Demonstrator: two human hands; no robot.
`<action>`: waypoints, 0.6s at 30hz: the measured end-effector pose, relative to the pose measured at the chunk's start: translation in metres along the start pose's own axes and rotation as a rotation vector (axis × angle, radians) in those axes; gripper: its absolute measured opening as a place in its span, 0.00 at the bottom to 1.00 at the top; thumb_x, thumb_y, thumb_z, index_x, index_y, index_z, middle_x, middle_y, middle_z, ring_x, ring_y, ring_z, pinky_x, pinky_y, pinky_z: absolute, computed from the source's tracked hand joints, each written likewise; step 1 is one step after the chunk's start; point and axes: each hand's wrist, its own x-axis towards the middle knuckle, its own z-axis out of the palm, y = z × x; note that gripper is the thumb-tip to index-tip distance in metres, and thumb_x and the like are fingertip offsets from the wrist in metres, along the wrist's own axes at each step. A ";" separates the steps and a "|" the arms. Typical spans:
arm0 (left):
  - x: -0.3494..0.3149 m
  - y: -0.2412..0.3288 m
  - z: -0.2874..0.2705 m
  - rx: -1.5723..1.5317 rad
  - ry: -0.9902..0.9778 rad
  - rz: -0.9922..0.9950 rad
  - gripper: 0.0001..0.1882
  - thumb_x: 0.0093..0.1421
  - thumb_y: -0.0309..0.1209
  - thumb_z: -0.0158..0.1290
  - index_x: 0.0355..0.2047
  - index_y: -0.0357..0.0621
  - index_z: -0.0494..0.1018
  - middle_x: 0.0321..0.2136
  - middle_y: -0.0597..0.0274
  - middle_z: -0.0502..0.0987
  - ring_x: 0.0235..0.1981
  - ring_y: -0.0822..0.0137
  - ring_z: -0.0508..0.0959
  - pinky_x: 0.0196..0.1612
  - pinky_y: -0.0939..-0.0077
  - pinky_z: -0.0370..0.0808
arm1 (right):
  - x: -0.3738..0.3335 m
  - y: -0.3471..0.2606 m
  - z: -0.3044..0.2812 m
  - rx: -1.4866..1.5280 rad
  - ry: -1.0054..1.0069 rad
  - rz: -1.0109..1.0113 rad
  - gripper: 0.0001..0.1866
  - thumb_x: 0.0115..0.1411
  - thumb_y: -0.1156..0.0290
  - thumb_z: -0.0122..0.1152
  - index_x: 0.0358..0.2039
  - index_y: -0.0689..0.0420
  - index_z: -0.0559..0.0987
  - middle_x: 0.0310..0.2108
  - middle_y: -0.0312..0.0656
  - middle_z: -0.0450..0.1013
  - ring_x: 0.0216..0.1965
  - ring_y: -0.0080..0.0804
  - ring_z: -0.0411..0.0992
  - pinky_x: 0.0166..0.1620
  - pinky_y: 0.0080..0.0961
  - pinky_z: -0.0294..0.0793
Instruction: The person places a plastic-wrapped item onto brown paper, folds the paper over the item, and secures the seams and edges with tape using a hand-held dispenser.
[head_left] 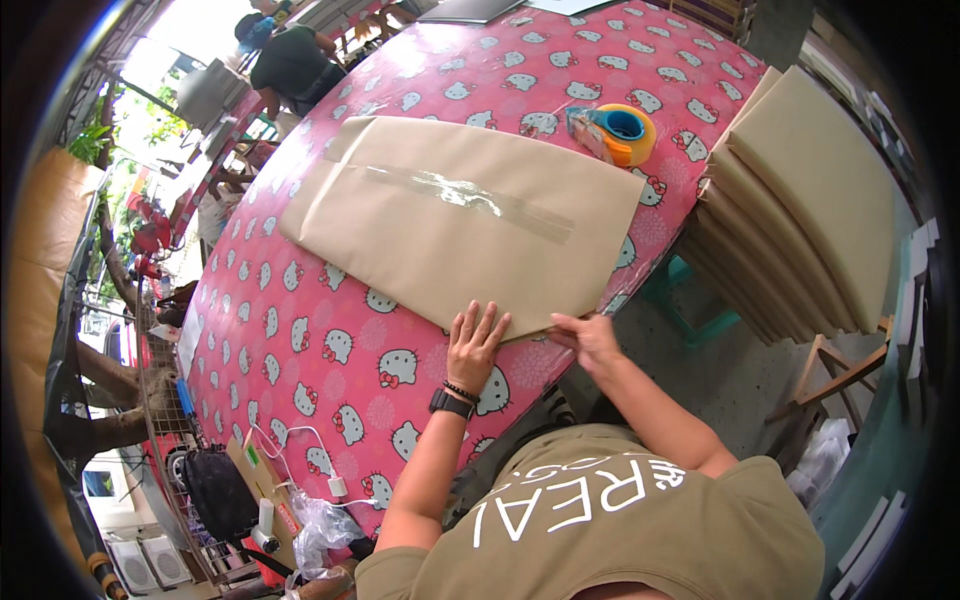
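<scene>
A large flat brown paper package (430, 255) lies in front of me, with a strip of shiny clear tape (470, 195) along its upper face. My left hand (475, 345) rests on its near edge, fingers stretched out and spread. At the near right corner, my right hand (592, 342) has its fingers closed on the paper's edge; part of that grip is hidden. Beyond the package's far right side sits an orange tape dispenser (638, 140) with a blue hub, apart from both hands.
Pink patterned sheeting covers the table (330, 390). To the right stands a stack of brown paper packages (810, 190), near a green stool (690, 310). White cables (315, 435) and a plastic bag (325, 530) lie at the near left. Another person (295, 65) bends over at the far left.
</scene>
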 end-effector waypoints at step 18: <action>0.227 -0.018 0.067 -0.051 -0.371 -0.164 0.31 0.61 0.52 0.33 0.62 0.57 0.47 0.64 0.62 0.44 0.65 0.58 0.42 0.62 0.46 0.37 | 0.149 -0.173 -0.072 -1.752 0.104 -1.140 0.28 0.48 0.74 0.51 0.53 0.58 0.65 0.49 0.46 0.65 0.53 0.45 0.60 0.54 0.40 0.57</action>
